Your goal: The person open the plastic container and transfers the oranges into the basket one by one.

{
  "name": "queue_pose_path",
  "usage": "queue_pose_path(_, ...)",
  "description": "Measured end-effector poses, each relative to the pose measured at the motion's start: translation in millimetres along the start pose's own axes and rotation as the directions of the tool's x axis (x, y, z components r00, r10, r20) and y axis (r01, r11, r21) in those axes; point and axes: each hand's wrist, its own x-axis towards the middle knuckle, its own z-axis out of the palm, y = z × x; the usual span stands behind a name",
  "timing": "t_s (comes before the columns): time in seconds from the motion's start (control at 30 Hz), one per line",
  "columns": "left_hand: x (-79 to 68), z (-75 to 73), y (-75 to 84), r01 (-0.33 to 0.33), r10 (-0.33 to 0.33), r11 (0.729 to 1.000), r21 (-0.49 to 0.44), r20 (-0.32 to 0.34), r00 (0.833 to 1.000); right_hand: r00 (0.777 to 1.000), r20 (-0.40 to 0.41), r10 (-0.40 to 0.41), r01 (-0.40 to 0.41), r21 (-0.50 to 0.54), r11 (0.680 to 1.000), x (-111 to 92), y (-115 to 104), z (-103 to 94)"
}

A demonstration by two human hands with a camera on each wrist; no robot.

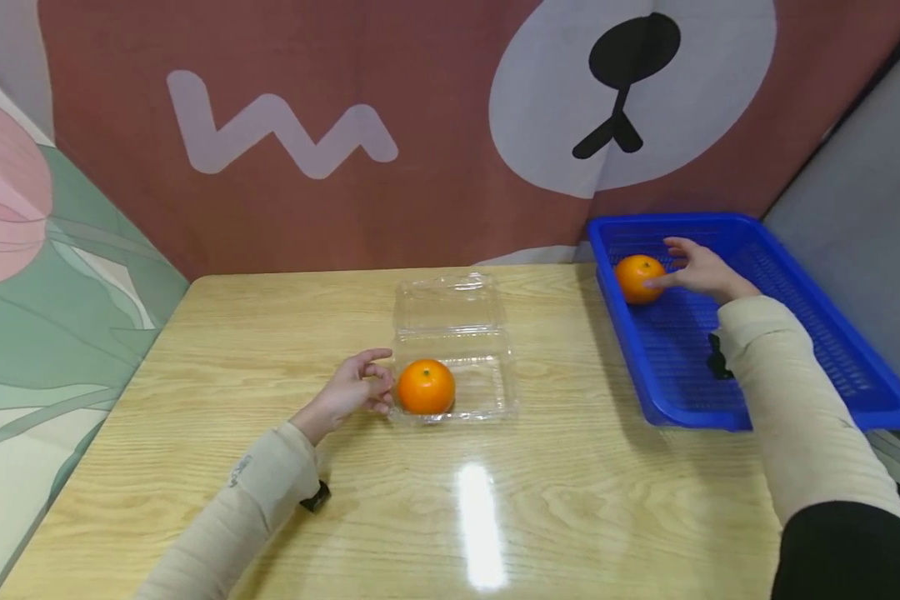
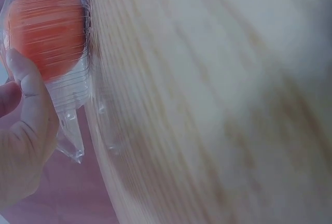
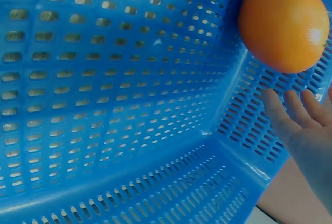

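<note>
Blue basket [image 1: 693,417] held an orange [image 1: 634,279] near its left edge, my right grip [image 1: 703,271] spread beside it; relaxed, my left grip [image 1: 351,392] touched a clear clamshell [image 1: 487,385] at its left edge.

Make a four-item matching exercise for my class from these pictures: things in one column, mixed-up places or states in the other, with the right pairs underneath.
Things
1. Basket
2. Clear container
3. Left hand
4. Right hand

Places and states
A. At the side of the clear container
B. Lid open on the wooden table, one orange inside
C. Reaching in close to the other orange
D. Blue, with slotted walls

Right pairs: 1-D, 2-B, 3-A, 4-C
</note>
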Motion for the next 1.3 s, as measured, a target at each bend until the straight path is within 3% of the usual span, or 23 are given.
queue_pose_path(0.3, 2.5, 1.4, -0.5, -0.004, 0.004, 1.000, -0.007, 0.012, 1.000, 1.000, 0.000, -0.016, 0.016, -0.027, 1.000, -5.3, -5.1, -6.6)
queue_pose_path(1.3, 6.4, -0.9, -6.5, 0.005, -0.005, 1.000, 0.000, -0.002, 1.000, 0.990, -0.072, -0.123, 0.133, 0.157, 0.979, -32.4, -33.1, -10.0)
